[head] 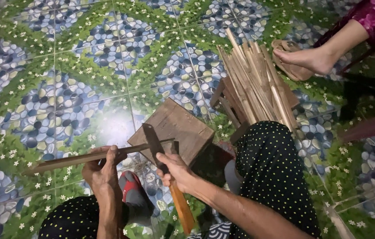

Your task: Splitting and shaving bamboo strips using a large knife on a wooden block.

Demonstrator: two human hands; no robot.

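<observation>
Two hands are working: left hand (103, 170) fingers are gripping a long stick (90, 158), right hand (174, 170) fingers are clenching a knife (163, 166) across it, above the wooden block (174, 128); a stick bundle (254, 84) is lying beyond.

another person's leg (329, 48) cut off at the top right edge, knife handle (182, 208) partly under the right hand (174, 170)
</observation>
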